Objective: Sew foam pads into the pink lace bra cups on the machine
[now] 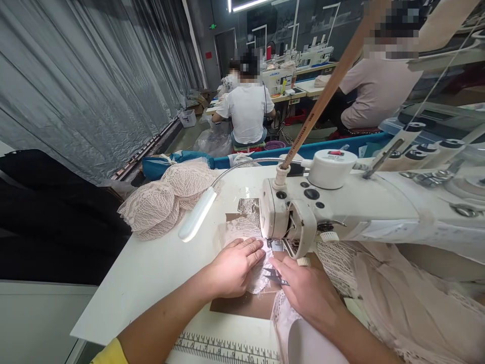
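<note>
"What do we have at the left?"
"We see lace cups (166,202) piled on the white table (144,283), then a lamp (197,216) on a bent neck."
"And our left hand (235,268)?"
"We lay it flat, fingers stretched, on the lace piece (259,283), which sits just before the presser foot of the sewing machine (352,197)."
"Our right hand (308,285)?"
"We have it curled round the snips (281,280), blades pointing left over the lace."
"Farther right?"
"We find loose lace-edged fabric (401,288) beneath the machine's arm."
</note>
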### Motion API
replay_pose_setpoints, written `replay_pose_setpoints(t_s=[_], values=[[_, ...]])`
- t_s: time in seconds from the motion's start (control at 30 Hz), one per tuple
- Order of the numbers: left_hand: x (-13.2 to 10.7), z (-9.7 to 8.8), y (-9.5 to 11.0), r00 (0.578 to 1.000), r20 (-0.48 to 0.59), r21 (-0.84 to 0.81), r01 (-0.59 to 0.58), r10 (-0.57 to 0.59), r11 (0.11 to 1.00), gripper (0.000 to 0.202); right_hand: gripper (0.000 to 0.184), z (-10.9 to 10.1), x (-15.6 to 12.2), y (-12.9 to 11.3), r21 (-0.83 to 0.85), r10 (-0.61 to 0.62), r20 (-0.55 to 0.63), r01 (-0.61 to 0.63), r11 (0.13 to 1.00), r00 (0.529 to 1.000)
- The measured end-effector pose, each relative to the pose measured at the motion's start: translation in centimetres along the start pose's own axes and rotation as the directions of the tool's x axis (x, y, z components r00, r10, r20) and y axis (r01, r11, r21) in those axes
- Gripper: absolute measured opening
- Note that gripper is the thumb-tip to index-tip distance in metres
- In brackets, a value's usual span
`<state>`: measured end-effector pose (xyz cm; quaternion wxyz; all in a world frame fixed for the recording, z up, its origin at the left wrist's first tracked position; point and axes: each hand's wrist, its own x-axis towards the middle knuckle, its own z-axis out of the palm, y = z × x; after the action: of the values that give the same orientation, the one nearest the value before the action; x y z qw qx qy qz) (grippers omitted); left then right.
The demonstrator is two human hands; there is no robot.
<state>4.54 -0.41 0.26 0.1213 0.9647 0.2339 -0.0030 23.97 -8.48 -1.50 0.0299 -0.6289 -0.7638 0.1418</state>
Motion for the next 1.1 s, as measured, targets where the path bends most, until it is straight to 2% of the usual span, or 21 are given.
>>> replay_pose_setpoints(t_s=[0.37,0.53,0.63,0.83,1.1], values=[[-0.2,0.7,-0.5,0.998,-0.069,0.009,-0.011,0.012,1.000,0.056,0.059,1.4,0.0,0.9,-0.068,-0.109,-0.164,0.099,0.993,0.980],[-0.1,1.0,-0.9,0.993,-0.117,0.023,-0.029,0.032,0.999,0.056,0.057,2.0,-0.1,1.2,-0.139,-0.212,-0.297,0.178,0.974,0.931],[-0.1,1.2,-1.1,0.984,-0.158,0.023,-0.074,0.077,0.997,0.050,0.054,1.9,-0.2,1.1,-0.171,-0.257,-0.335,0.210,0.963,0.907],[0.0,1.3,-1.2,0.967,-0.152,-0.008,-0.209,0.205,0.978,0.042,0.050,1.8,-0.2,1.0,-0.235,-0.269,-0.345,0.194,0.952,0.899],[0.1,1.5,-0.7,0.975,-0.166,-0.021,-0.153,0.147,0.988,0.041,0.052,1.6,-0.2,0.6,-0.238,-0.172,-0.280,0.105,0.966,0.944]])
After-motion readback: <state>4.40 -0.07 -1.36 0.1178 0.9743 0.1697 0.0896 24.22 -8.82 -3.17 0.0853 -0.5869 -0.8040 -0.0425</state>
